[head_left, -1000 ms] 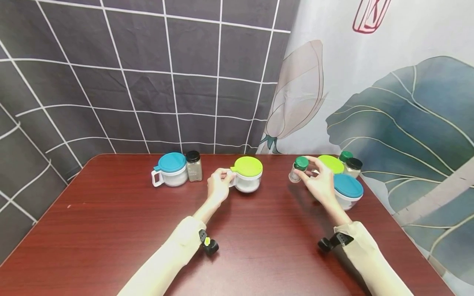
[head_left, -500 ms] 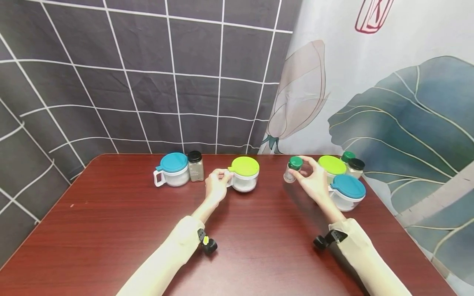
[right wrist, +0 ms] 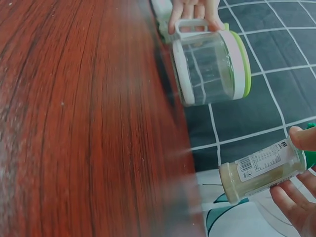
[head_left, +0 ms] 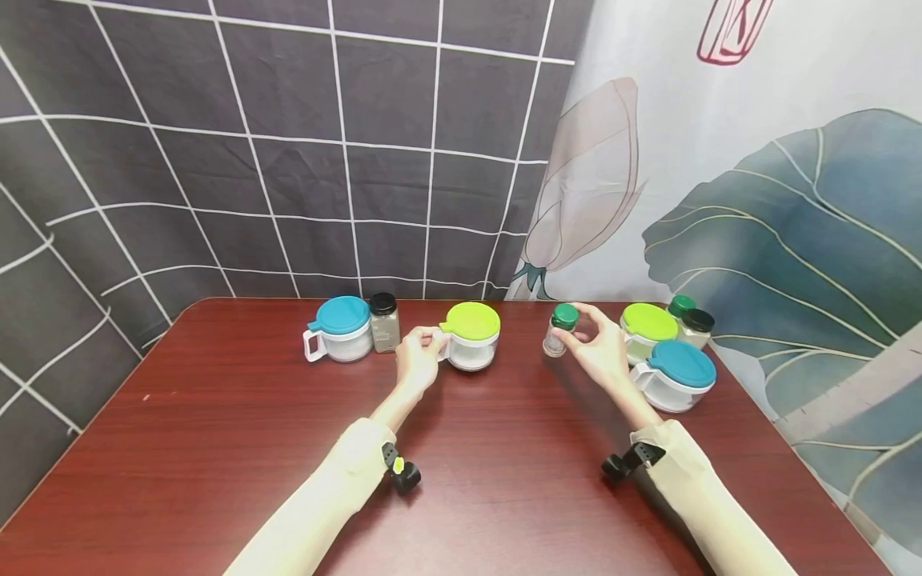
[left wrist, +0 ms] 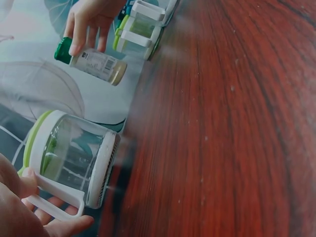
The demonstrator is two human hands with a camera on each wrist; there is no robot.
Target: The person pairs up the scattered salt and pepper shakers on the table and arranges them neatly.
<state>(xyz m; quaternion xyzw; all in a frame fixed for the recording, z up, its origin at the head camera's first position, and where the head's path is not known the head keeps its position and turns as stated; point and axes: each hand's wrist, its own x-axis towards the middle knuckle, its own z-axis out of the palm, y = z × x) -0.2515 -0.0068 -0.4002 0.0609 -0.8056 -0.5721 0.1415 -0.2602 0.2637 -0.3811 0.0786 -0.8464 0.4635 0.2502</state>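
My left hand (head_left: 419, 358) grips the white handle of a clear seasoning jar with a lime-green lid (head_left: 471, 322). In the left wrist view the thumb lies on top of the handle (left wrist: 61, 192) and fingers curl under it. To the right, my right hand (head_left: 603, 350) holds a small spice bottle (head_left: 555, 342) by its upper part, just below the green cap (head_left: 565, 315). The right wrist view shows its printed label (right wrist: 264, 160) and pale contents, with thumb and fingers on opposite sides. Both containers are close to upright, a short gap between them.
Left of the hands stand a blue-lidded seasoning jar (head_left: 342, 316) and a black-capped spice bottle (head_left: 385, 324). At the right are another lime-lidded jar (head_left: 650, 322), a blue-lidded jar (head_left: 680, 364), a green-capped bottle (head_left: 681, 304) and a black-capped bottle (head_left: 696, 322). Cloth backdrop (head_left: 389, 184) hangs behind the table.
Both hands have moved left, the left with the lime-lidded jar and the right with the green-capped bottle. The right hand is now farther from the right-hand group. Both grips stay the same.
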